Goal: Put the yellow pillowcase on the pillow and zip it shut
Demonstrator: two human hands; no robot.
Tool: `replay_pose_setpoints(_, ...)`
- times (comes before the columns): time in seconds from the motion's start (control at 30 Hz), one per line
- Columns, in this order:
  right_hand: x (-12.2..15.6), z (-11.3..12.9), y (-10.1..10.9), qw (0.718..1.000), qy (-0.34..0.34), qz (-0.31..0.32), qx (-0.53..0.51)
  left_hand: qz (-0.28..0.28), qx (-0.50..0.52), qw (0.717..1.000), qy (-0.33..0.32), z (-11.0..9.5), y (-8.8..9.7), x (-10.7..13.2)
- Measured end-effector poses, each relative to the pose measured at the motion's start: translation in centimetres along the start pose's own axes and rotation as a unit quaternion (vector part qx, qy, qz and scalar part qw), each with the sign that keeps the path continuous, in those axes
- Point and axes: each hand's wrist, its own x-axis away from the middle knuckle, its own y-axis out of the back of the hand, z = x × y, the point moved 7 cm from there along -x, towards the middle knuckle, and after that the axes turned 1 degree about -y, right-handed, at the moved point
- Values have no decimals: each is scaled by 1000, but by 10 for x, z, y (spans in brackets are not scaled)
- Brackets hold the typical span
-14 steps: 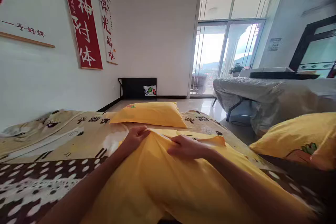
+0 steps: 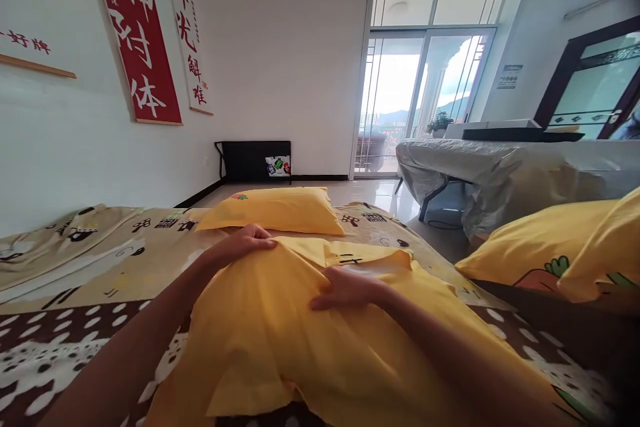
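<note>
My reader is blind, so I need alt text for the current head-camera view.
A person's left hand and right hand grip a loose yellow cloth over a patterned blanket. A yellow pillow lies just beyond them; carrot-printed yellow fabric is at right, with a plastic-covered table behind.

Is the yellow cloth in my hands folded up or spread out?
Spread out, though wrinkled: the cloth fans broadly over the bedding, held by the left hand and right hand.

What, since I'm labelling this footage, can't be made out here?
In the head view:
Patterned blanket under the yellow cloth: covered by it.
Yellow pillow at right: cut off by the right edge.
Leftmost scroll: cut off by the left edge.
Wall notice: writing too small to read.
</note>
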Motion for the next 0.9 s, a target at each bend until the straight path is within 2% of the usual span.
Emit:
replay_pose_setpoints(0.07, 8, -5, 7, 999, 23, 11, -19, 91, -95, 990, 47, 31, 0, 10)
replay_pose_setpoints(0.13, 17, -12, 15, 999, 22, 35, -16, 142, -154, 977, 37, 45, -5, 23)
replay_pose_setpoints(0.2, 25, -22, 23, 998, -9, 54, 17, 131, -183, 974, -9, 40, -15, 33)
replay_pose_setpoints(0.27, 32, -23, 33, 998, -13, 44, 52, 91, -221, 969, -62, 22, -29, 38)
replay_pose_setpoints(0.33, 39, -16, 45, 999, 15, -5, 51, 64, -261, 959, -90, 7, -46, 37)
replay_pose_setpoints(0.43, 49, -5, 62, 994, 47, -103, 1, 60, -280, 953, -100, -4, -67, 25)
replay_pose_setpoints(0.5, 52, -3, 70, 983, 41, -174, -34, 65, -244, 961, -109, -6, -76, 14)
replay_pose_setpoints(0.6, 48, -11, 81, 951, 6, -302, -58, 77, -40, 993, -77, 2, -86, -4)
replay_pose_setpoints(0.67, 42, -22, 84, 932, -23, -362, -30, 50, 80, 995, -35, 12, -90, -15)
replay_pose_setpoints(0.7, 38, -30, 85, 929, -39, -369, -3, 21, 95, 995, -22, 18, -89, -20)
replay_pose_setpoints(0.73, 34, -40, 83, 934, -53, -352, 28, -17, 74, 997, -21, 22, -85, -24)
replay_pose_setpoints(0.8, 29, -64, 76, 959, -66, -264, 80, -100, -23, 994, -41, 25, -73, -30)
replay_pose_setpoints(0.87, 36, -93, 70, 974, -76, -188, 101, -164, -115, 978, -54, 27, -57, -31)
replay_pose_setpoints(0.9, 43, -108, 70, 974, -88, -176, 108, -184, -155, 969, -56, 29, -50, -32)
